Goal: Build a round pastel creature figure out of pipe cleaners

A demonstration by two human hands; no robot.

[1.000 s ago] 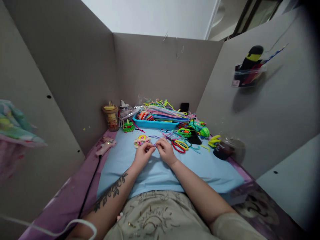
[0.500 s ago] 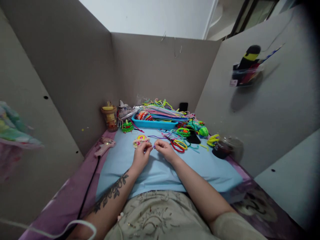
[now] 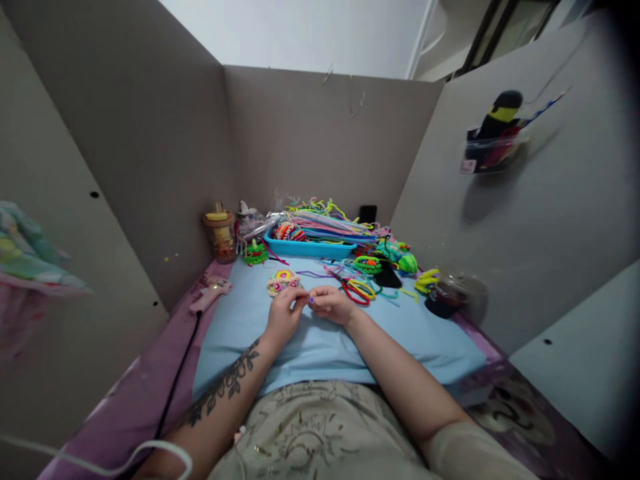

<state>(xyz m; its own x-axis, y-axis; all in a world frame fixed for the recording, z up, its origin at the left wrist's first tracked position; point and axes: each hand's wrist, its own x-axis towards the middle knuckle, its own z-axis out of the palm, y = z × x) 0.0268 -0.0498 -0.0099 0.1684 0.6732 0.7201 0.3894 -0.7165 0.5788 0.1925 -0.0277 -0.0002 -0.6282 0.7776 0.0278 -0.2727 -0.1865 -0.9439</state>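
Note:
Both hands meet above the light-blue cloth (image 3: 335, 353). My right hand (image 3: 331, 305) pinches a small purple piece (image 3: 312, 300), too small to name surely; it looks like a bit of curled pipe cleaner. My left hand (image 3: 287, 311) has its thumb and fingertips pressed together at the near side of that piece; what lies in them is hidden. Just beyond my left hand lies a pink and yellow fuzzy craft piece (image 3: 283, 276), partly covered by the fingers. Red-handled scissors (image 3: 354, 295) rest to the right of my right hand, beside a yellow pipe-cleaner loop (image 3: 364, 288).
A blue tray (image 3: 313, 249) heaped with pipe cleaners (image 3: 330, 223) stands at the back. A pink glue gun (image 3: 211, 295) and a lidded cup (image 3: 220, 237) are at left. Green craft pieces (image 3: 367, 265) and a dark container (image 3: 443, 299) sit at right. Grey panels enclose the desk.
My hands have come closer together, and my right hand has turned so that more of its fingers and the purple piece show. The things on the desk have stayed put.

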